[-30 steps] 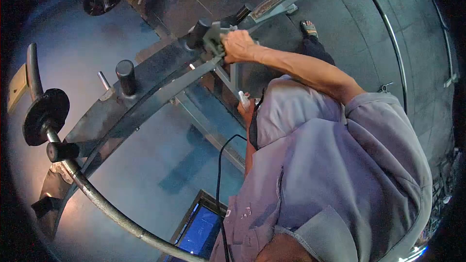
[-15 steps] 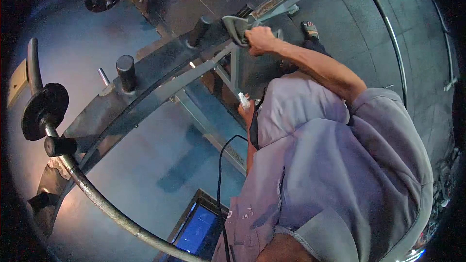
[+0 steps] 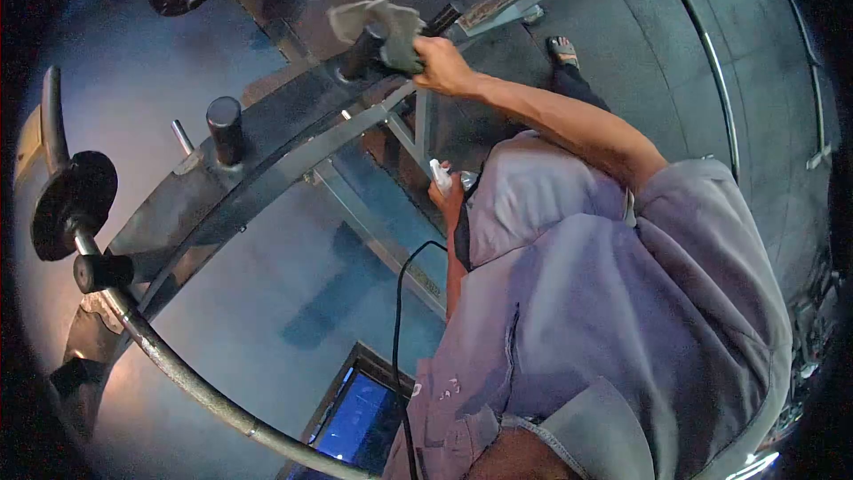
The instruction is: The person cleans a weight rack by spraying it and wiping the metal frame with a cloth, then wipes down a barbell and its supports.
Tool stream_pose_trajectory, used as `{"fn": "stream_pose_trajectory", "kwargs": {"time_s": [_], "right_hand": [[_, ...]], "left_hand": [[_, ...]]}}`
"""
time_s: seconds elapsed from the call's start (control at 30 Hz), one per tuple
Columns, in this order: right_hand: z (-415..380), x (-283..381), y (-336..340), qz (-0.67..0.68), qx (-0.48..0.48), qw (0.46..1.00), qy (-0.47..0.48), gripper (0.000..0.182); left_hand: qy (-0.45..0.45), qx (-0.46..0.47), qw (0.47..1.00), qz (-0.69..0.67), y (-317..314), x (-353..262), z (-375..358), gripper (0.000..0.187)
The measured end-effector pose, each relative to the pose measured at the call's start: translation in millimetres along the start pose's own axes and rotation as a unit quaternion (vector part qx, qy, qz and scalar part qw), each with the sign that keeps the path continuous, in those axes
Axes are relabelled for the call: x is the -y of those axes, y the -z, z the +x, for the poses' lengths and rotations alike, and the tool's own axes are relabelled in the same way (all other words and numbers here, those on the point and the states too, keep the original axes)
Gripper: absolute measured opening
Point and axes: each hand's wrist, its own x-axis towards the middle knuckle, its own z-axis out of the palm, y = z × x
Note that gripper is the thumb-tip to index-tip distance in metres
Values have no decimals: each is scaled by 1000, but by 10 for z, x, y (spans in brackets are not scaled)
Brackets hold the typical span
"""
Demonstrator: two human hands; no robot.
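Observation:
My right hand point(image 3: 444, 67) is closed around a grey cloth point(image 3: 400, 36), part of which flares up, blurred by motion. The cloth lies against a short black peg point(image 3: 358, 55) on the dark curved beam point(image 3: 267, 116) of a gym machine. Lower down, close to my body, my left hand point(image 3: 450, 197) grips a spray bottle with a white trigger head point(image 3: 439, 174); most of the bottle is hidden.
A second black peg point(image 3: 226, 132) stands farther along the beam. At left, a curved metal bar point(image 3: 187, 373) carries a round black disc point(image 3: 74, 204). A black cable point(image 3: 397, 329) hangs before a lit screen point(image 3: 355, 422). A sandalled foot point(image 3: 562, 51) rests on the tiled floor.
My right hand has moved left along the beam with the cloth, which now reaches the peg and has spread out. My left hand still holds the spray bottle, its trigger head slightly higher.

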Motion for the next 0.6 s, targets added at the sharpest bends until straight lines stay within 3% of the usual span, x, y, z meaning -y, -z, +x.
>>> {"fn": "stream_pose_trajectory", "kwargs": {"time_s": [0.03, 0.1, 0.23, 0.3, 0.43, 0.5, 0.53, 0.6], "right_hand": [[-74, -135, 40, -14, 31, 999, -15, 31], [-177, -369, 182, -43, 86, 994, -53, 30], [-187, -298, 343, 149, 15, 986, -75, 30], [80, -20, 391, 216, -45, 969, -115, 30], [455, 12, 53, 85, 1, 996, -29, 32], [313, -41, -121, 68, -31, 997, 36, 34], [257, -13, -100, 65, -16, 998, 21, 34], [40, -41, 37, 56, 26, 998, -8, 33]], "left_hand": [[-47, -45, 997, 39, -82, -77, -49, 31], [-88, -22, 995, -34, -119, -241, -33, 32], [-141, 11, 988, -65, -193, -627, 88, 31], [-112, 8, 993, -28, -219, -811, 95, 30], [-130, 14, 989, -65, -319, -775, 197, 31], [-106, 30, 992, -66, -322, -901, 178, 32], [-159, 20, 987, -4, -319, -959, 148, 31], [-127, 23, 991, -27, -354, -875, 177, 31]]}}
